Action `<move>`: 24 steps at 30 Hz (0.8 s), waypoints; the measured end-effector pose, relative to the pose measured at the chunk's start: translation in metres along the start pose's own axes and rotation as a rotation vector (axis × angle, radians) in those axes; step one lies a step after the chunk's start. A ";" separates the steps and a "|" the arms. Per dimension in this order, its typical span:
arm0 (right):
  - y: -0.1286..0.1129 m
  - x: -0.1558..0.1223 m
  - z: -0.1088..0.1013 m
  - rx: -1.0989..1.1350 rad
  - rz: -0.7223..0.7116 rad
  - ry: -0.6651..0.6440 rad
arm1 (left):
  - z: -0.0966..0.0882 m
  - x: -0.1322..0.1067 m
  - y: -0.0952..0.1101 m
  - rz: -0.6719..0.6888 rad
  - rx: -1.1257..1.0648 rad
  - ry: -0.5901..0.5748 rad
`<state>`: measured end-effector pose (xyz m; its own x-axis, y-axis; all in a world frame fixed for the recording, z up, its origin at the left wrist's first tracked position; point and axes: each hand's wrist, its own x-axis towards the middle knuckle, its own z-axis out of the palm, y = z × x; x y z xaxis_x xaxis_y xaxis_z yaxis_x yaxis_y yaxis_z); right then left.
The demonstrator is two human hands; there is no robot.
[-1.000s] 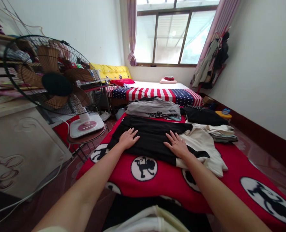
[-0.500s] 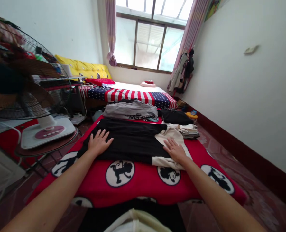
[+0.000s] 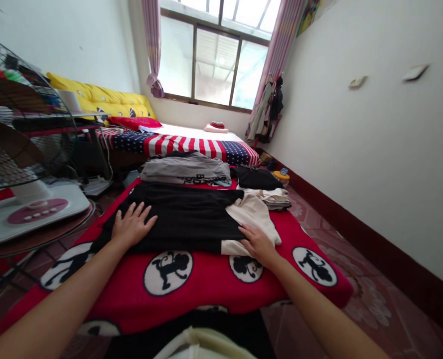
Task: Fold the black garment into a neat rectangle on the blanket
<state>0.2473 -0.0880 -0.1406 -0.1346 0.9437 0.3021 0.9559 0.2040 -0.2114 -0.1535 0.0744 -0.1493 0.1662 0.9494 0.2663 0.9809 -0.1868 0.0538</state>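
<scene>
A black shirt with cream parts [image 3: 184, 214] lies spread flat across a red blanket [image 3: 206, 289] printed with white circles and dark figures. My left hand [image 3: 133, 227] rests on the black cloth toward its left end, palm down with fingers spread. On the cream cloth at the right lies my right hand [image 3: 257, 244], fingers stretched out and pointing left, near the seam with the black part. Neither hand grips the cloth. Just behind the shirt is a pile of grey clothes [image 3: 186, 169].
A folded black garment [image 3: 260, 178] and a stack of cream clothes [image 3: 271, 198] sit at the back right. To the left, a fan [image 3: 38, 204] stands on a round stool. Behind are a bed with a striped cover [image 3: 184, 144] and a window.
My view has turned slightly right, so the scene sits further left. My right hand has slid a little toward the shirt's near edge; my left hand stays flat on the black cloth.
</scene>
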 end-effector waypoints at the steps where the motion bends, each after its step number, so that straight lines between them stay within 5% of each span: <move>1: -0.004 -0.002 -0.001 0.028 0.011 0.043 | -0.002 -0.002 0.002 0.008 0.006 0.026; 5: -0.025 -0.005 -0.005 0.120 -0.069 0.173 | -0.009 -0.010 0.011 0.236 -0.095 0.111; 8: -0.029 -0.008 -0.005 0.080 -0.070 0.161 | -0.008 -0.009 0.010 0.389 -0.247 -0.038; 16: -0.001 -0.017 -0.012 -0.061 0.087 0.200 | 0.003 -0.004 0.008 0.287 -0.217 -0.112; 24: 0.019 0.036 -0.023 0.053 0.274 0.184 | -0.018 0.004 0.041 0.172 -0.086 -0.208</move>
<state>0.2671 -0.0560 -0.1123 0.1795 0.9034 0.3894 0.9344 -0.0328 -0.3548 -0.1142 0.0665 -0.1288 0.3556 0.9316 0.0758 0.9257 -0.3622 0.1091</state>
